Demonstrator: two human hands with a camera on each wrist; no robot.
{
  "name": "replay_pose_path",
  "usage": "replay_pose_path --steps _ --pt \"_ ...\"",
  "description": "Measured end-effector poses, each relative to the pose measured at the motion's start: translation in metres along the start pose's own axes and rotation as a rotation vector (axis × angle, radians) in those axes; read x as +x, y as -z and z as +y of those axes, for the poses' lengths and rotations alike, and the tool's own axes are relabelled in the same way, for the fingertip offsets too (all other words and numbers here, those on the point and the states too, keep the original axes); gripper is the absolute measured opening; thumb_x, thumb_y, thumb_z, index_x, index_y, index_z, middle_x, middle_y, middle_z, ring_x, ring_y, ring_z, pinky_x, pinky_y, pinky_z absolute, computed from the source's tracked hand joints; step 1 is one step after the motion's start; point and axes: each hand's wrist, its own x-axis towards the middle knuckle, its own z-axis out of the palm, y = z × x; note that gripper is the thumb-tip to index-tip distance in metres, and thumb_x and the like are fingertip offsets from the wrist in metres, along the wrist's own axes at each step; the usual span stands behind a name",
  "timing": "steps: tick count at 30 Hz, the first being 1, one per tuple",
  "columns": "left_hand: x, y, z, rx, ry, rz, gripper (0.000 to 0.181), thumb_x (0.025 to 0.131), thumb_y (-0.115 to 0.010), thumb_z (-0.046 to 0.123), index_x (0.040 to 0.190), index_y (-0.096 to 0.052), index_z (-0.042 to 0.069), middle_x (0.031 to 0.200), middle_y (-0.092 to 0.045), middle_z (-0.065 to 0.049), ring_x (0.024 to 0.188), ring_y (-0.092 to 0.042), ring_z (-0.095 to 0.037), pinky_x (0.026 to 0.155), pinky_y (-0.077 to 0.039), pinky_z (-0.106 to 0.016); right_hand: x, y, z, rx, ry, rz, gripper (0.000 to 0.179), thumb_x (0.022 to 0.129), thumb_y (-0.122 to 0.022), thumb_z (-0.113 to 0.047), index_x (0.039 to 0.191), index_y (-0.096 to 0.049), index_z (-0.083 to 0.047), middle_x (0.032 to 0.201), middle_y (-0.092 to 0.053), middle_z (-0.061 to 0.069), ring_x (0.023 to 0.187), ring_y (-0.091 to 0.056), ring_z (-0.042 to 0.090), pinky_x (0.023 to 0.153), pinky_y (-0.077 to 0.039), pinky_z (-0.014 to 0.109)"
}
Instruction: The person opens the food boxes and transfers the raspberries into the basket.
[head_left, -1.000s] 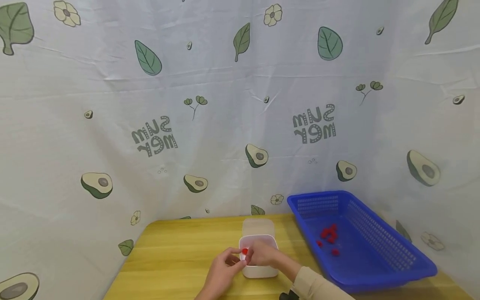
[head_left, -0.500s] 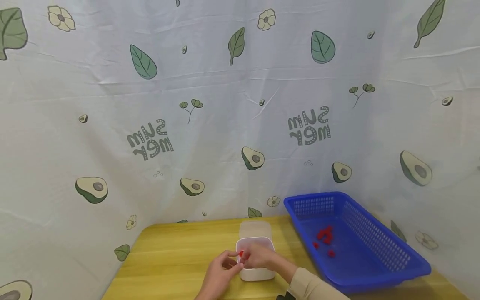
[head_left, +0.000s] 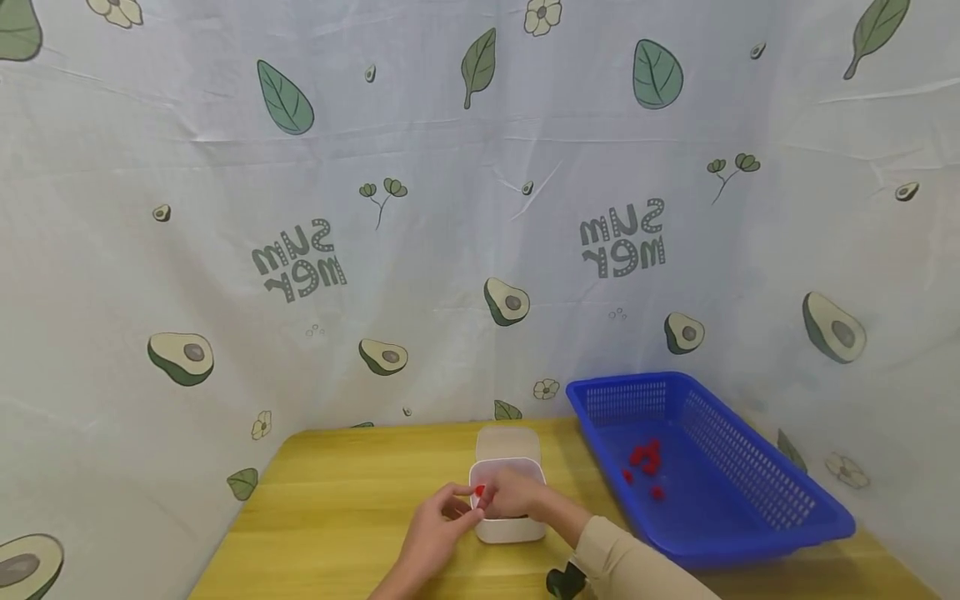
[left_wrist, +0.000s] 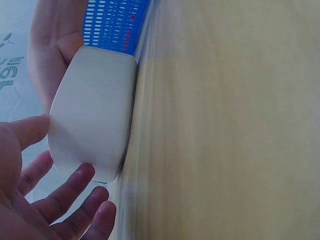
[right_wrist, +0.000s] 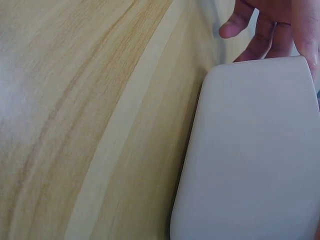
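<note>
A small white box (head_left: 512,532) stands on the wooden table (head_left: 337,500), directly between the person's two hands and within reach of both. The left hand (head_left: 435,527) is at the box's left side, its fingers spread apart and fairly relaxed; in the left wrist view the thumb meets the edge of the box and another fingertip touches the wall near its corner, while two more fingers stand loosely off it. That hand steadies the box by touch more than it wraps round it. The right hand (head_left: 513,493) reaches in from the right over the box, its fingers bent down into the opening; the box wall conceals the fingertips in the right wrist view, so I cannot tell how far they are closed or whether they pinch anything. A red piece (head_left: 480,491) shows at the left side of the opening, just beside the right fingers and near the left index fingertip; which hand touches it, if either, is unclear. A pale flat lid (head_left: 508,444) lies right behind the box. To the right, apart from both hands, a blue basket (head_left: 712,492) holds more red pieces (head_left: 647,457), gathered toward its left side. A dark object (head_left: 564,582) sits by the right sleeve (head_left: 637,568).
</note>
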Motion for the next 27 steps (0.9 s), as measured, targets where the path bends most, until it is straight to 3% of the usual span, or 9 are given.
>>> replay_pose_path --steps 5,10,22,27 --pt "0.000 0.001 -0.001 -0.006 0.015 -0.003 0.035 0.089 -0.077 0.032 0.119 -0.070 0.014 0.090 -0.069 0.003 0.084 -0.061 -0.014 0.069 -0.048 -0.026 0.001 0.002 -0.003 0.045 -0.070 -0.008 0.004 0.082 -0.077 -0.001 0.085 -0.075 -0.001 0.082 -0.068 0.000 0.065 -0.051 0.014 0.055 -0.042 0.025" --pt "0.002 0.001 -0.001 -0.003 0.014 -0.006 0.037 0.089 -0.077 0.035 0.119 -0.070 0.016 0.092 -0.069 0.003 0.086 -0.061 -0.014 0.070 -0.048 -0.027 0.001 0.006 -0.006 0.058 -0.151 0.012 0.005 0.084 -0.076 -0.005 0.082 -0.072 -0.007 0.066 -0.055 -0.003 0.046 -0.035 0.010 0.044 -0.030 0.021" --pt "0.002 0.003 0.000 0.010 0.010 -0.010 0.035 0.090 -0.076 0.035 0.119 -0.070 0.017 0.092 -0.068 0.003 0.087 -0.060 -0.014 0.071 -0.048 -0.027 -0.001 0.023 -0.016 0.097 -0.180 -0.002 0.003 0.088 -0.073 -0.008 0.086 -0.074 -0.007 0.065 -0.053 0.000 0.045 -0.029 0.010 0.044 -0.026 0.022" --pt "0.003 0.002 0.002 0.021 0.025 -0.011 0.033 0.090 -0.076 0.032 0.119 -0.069 0.018 0.093 -0.068 0.003 0.087 -0.060 -0.015 0.072 -0.048 -0.029 -0.002 0.032 -0.017 0.117 -0.185 0.008 0.003 0.088 -0.072 -0.006 0.090 -0.074 -0.004 0.069 -0.062 0.004 0.044 -0.030 0.009 0.043 -0.027 0.020"
